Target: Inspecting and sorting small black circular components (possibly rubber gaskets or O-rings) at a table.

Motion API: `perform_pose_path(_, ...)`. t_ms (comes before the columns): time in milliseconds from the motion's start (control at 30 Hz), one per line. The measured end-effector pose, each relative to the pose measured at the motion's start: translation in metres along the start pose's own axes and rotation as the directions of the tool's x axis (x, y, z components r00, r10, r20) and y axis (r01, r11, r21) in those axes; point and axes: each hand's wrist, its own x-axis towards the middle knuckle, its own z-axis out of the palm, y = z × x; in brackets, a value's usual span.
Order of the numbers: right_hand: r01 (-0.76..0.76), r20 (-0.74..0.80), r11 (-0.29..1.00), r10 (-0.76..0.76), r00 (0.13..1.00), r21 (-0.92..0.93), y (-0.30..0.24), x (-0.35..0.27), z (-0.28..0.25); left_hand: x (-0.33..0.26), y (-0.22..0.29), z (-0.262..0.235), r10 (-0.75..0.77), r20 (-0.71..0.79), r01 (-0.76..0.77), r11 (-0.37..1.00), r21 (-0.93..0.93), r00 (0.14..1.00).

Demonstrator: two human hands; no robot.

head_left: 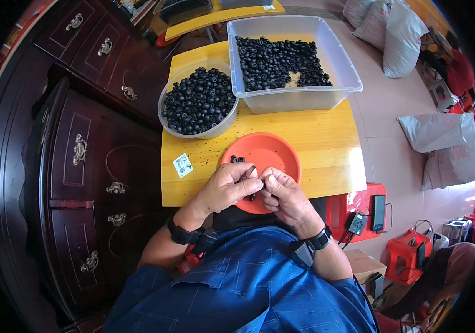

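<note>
My left hand (227,187) and my right hand (286,195) meet over the near part of an orange-red plastic bowl (265,145). Both are closed. Between the fingertips of my right hand is a small black ring-like part (263,184), partly covered by the fingers. My left hand grips a thin dark piece (247,173) whose kind I cannot make out; its thumb reaches to the black part. A few black parts (237,159) lie in the bowl by my left hand, and another shows beneath the fingers.
On the yellow table (326,139) stand a round clear tub (215,131) and a rectangular clear bin (298,102), both holding many black parts. A white label (182,165) lies at the left. Dark wooden cabinets (76,183) flank the table. Red stools (354,200) and white sacks (404,44) are at the right.
</note>
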Motion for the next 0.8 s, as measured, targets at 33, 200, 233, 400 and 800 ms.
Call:
perform_pose_path(33, 0.0, 0.0, 1.0, 0.0, 1.0, 0.0, 0.0, 0.0, 0.0, 0.0, 0.003, 0.0, 0.0, 0.0, 0.0, 1.0, 0.0, 1.0)
perform_pose_path(200, -0.051, 0.066, 0.992, 0.043, 0.997, 0.114, 0.002, -0.001, -0.003, -0.003, 0.011, -0.001, -0.073, 0.019, 0.074, 0.996, -0.054, 0.997)
perform_pose_path(233, -0.051, 0.067, 0.992, 0.044, 0.997, 0.114, 0.001, 0.0, -0.003, -0.003, 0.009, -0.001, -0.073, 0.018, 0.074, 0.996, -0.054, 0.997)
perform_pose_path(400, -0.053, 0.064, 0.987, 0.044, 0.997, 0.151, 0.0, 0.0, -0.003, -0.004, 0.005, -0.006, 0.172, -0.043, -0.13, 0.867, 0.481, 0.984)
perform_pose_path(800, -0.068, 0.025, 0.991, 0.066, 0.998, 0.119, 0.002, 0.0, 0.002, -0.007, 0.01, 0.004, 0.356, -0.019, -0.185, 0.53, 0.828, 0.934)
